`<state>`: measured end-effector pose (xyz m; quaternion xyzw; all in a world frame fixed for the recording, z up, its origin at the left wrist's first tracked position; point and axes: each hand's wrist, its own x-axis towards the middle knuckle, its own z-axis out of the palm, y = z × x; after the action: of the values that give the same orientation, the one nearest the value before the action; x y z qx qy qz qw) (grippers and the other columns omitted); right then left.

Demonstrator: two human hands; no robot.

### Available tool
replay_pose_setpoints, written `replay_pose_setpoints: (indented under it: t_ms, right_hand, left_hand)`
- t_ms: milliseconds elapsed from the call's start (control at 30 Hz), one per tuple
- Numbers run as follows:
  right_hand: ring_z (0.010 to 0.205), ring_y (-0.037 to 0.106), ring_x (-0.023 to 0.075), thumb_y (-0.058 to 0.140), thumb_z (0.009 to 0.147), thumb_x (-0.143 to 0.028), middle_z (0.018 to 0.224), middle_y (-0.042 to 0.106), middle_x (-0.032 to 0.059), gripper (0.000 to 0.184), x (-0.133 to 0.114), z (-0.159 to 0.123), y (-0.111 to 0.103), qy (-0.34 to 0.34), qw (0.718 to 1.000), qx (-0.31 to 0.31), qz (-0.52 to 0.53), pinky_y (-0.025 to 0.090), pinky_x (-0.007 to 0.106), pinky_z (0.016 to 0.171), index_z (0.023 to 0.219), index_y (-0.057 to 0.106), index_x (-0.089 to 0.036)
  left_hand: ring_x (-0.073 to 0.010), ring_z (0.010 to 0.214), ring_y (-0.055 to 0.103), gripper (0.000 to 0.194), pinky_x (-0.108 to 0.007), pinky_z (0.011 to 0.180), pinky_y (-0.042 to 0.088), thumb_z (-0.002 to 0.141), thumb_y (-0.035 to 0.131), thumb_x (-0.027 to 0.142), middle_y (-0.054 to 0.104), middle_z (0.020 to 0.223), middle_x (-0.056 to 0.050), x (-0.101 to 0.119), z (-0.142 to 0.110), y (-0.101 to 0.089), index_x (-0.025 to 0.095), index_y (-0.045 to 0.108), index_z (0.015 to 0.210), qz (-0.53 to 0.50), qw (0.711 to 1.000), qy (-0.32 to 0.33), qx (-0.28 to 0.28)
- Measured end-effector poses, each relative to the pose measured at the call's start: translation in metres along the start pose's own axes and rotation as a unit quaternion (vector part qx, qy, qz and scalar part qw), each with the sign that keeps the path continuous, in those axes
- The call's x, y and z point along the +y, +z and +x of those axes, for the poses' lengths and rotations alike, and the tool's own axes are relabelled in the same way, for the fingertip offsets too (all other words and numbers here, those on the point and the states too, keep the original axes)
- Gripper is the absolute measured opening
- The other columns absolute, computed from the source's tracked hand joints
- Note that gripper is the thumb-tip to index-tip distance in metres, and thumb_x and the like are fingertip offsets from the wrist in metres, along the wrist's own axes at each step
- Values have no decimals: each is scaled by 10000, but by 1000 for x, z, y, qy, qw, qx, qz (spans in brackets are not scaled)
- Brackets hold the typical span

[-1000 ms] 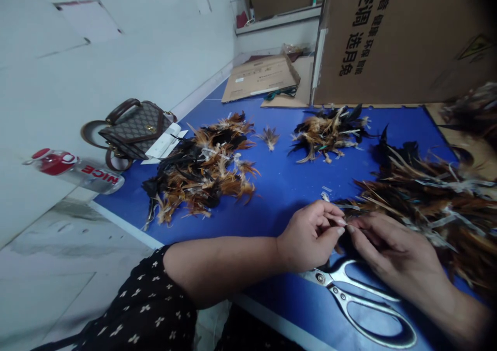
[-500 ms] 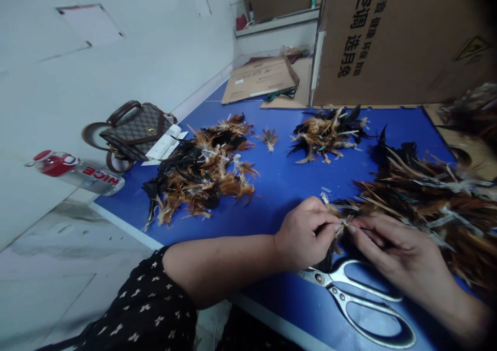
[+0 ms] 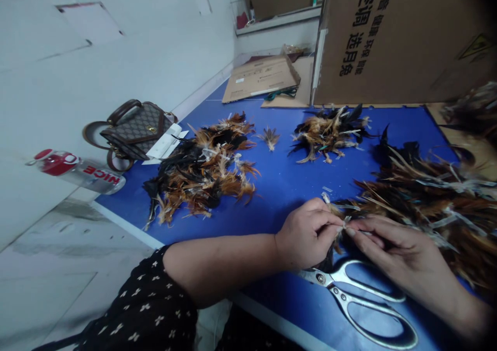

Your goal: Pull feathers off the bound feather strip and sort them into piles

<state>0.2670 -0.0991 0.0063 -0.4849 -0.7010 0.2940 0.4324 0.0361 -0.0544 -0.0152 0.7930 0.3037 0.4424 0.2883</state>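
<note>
My left hand [image 3: 308, 232] is closed in a pinch on the pale tied end of a small feather bunch [image 3: 345, 223]. Opposite it, my right hand [image 3: 404, 252] pinches the same end, fingertips almost meeting the left ones. Most of the bunch is hidden behind my fingers. Just below the hands lie silver-handled scissors [image 3: 341, 296], their blades partly covered by the left hand. Beside and beyond the right hand spreads a large heap of brown and black feathers [image 3: 427, 185] with clear plastic strips among them.
On the blue table [image 3: 272, 185] are a left feather pile [image 3: 205, 175], a smaller back pile [image 3: 330, 133] and a lone feather tuft [image 3: 271, 139]. A handbag [image 3: 137, 128] and a bottle [image 3: 81, 172] stand at the left. A large cardboard box [image 3: 388, 45] and flattened cardboard [image 3: 260, 79] are behind.
Both hands keep their pinch on the feather bunch, with only a slight shift of the fingertips. The whole view has moved very slightly.
</note>
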Motion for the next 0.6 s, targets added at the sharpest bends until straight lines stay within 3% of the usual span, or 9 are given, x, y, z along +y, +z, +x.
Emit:
replay_pose_setpoints:
  t_ms: [267, 600]
  right_hand:
    - [802, 810, 191, 824, 1010, -472, 935, 840, 31, 199, 5, -4, 1, 30, 999, -8, -11, 615, 213, 673, 1063, 894, -294]
    - [630, 657, 168, 768, 1002, -635, 800, 764, 34, 408, -4, 0, 1, 75, 997, -11, -17, 520, 247, 561, 965, 844, -236]
  left_hand:
    - [-178, 825, 701, 75, -315, 826, 638, 973, 680, 203, 710, 904, -49, 13, -1, -6, 186, 729, 1026, 26, 996, -68, -47]
    - [-177, 800, 727, 141, -294, 756, 620, 890, 715, 162, 706, 845, -24, 9, -5, 1, 203, 642, 1002, -20, 992, -120, -33]
